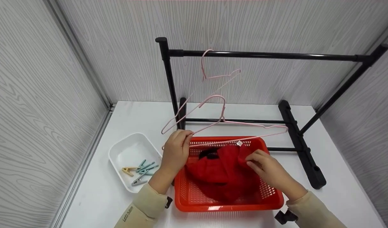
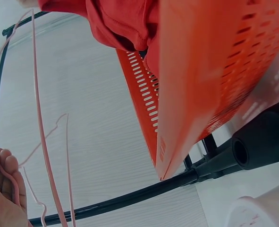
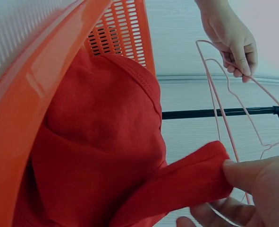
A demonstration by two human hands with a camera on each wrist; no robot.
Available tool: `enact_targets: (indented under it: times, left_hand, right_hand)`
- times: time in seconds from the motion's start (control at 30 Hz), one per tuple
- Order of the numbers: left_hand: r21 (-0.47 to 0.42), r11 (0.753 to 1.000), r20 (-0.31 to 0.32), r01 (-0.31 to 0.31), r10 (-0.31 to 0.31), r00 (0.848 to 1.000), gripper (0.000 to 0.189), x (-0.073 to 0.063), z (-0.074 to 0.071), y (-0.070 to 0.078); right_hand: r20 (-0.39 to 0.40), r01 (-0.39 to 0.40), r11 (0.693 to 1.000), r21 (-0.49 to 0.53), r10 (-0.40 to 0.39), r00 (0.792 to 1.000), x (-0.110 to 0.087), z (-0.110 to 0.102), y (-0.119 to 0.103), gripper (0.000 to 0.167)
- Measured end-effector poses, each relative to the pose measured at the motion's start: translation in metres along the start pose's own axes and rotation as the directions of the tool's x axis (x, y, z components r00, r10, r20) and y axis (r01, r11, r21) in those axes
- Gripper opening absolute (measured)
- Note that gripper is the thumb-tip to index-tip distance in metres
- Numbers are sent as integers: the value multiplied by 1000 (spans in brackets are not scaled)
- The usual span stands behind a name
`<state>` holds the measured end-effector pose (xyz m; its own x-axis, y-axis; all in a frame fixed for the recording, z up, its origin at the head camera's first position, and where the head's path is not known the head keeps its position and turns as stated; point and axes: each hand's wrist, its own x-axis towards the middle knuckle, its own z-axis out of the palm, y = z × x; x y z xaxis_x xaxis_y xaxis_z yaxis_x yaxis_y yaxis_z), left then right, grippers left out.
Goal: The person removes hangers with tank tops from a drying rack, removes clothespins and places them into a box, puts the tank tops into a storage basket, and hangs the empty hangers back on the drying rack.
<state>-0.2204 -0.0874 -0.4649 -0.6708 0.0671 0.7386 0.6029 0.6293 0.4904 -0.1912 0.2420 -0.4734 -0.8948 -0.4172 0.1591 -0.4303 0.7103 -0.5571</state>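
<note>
My left hand (image 1: 176,150) grips a pink wire clothes hanger (image 1: 225,109) by one shoulder, above the far left part of the red plastic basket (image 1: 228,208). The hanger's hook points up, and its lower bar crosses over the basket's far rim. A crumpled red garment (image 1: 225,167) lies in the basket, with a small white tag near its far edge. My right hand (image 1: 271,167) pinches a raised narrow part of this garment between thumb and fingers, clearest in the right wrist view. Something black (image 1: 209,153) shows beneath the red cloth.
A black clothes rack (image 1: 263,55) stands behind the basket, its feet reaching forward. Another pink hanger (image 1: 202,65) hangs from its bar toward the left. Left of the basket is a white tray (image 1: 117,145) with several clothes pegs (image 1: 146,167). Panelled walls surround the white table (image 1: 92,196).
</note>
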Motion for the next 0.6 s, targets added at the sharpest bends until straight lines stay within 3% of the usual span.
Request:
enact_targets:
  times: [0.27, 0.6]
  left_hand:
    - [-16, 1000, 16, 1, -1, 1000, 9, -1, 1, 1]
    - [-17, 1000, 10, -10, 11, 1000, 8, 1, 2, 1]
  right_hand:
    - [136, 10, 1000, -29, -6, 991, -4, 8, 4, 16]
    - [200, 38, 999, -40, -29, 979, -5, 11, 4, 15]
